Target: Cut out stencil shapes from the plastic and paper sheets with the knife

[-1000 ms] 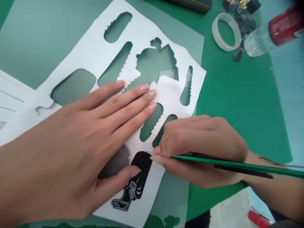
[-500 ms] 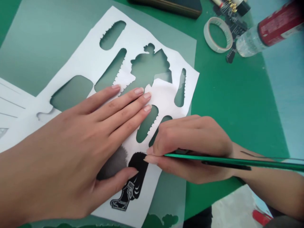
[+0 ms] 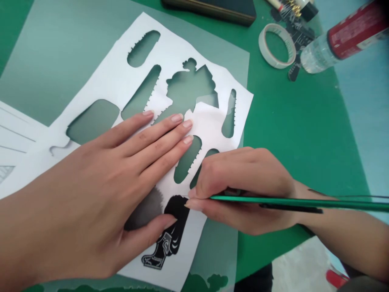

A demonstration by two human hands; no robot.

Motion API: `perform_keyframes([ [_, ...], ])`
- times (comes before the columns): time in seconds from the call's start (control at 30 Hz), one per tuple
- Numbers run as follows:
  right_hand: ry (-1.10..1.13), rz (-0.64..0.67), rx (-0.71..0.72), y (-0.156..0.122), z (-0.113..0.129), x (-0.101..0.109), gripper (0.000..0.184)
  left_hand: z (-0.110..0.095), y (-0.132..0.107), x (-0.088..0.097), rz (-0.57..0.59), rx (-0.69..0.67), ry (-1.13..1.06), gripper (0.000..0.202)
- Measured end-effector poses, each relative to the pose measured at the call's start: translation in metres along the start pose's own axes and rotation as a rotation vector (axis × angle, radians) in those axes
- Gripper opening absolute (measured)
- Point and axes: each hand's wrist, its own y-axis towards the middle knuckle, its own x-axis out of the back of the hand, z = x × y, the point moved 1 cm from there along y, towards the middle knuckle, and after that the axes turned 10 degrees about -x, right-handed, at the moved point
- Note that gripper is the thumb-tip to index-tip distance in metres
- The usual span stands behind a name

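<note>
A white paper sheet (image 3: pixel 127 83) with several shapes cut out of it lies on a translucent cutting sheet (image 3: pixel 45 52). My left hand (image 3: pixel 100 194) presses flat on the paper, fingers stretched out together, thumb beside a black printed boot-shaped figure (image 3: pixel 170 235). My right hand (image 3: pixel 243 188) is closed in a pinch around a thin green craft knife (image 3: pixel 291 202), whose tip meets the top edge of the black figure. The knife's long handle runs off to the right past my wrist.
A roll of tape (image 3: pixel 276 44) lies at the top right beside a clear plastic bottle with a red label (image 3: pixel 343 34) on its side and a dark small object. A dark box (image 3: pixel 212 10) sits at the top edge. More white paper (image 3: pixel 15 134) is at the left.
The whole view shifted slightly, so the paper appears lower and further left. Both hands keep their hold; the knife handle now lies more level.
</note>
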Motion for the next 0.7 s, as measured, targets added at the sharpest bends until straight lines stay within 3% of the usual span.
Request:
perform_keyframes([
  [0.7,-0.012,-0.009,-0.003,-0.0013,-0.001,-0.0039,0.018,-0.0006,0.0011,0.0004,-0.011,-0.022,-0.01,0.1],
])
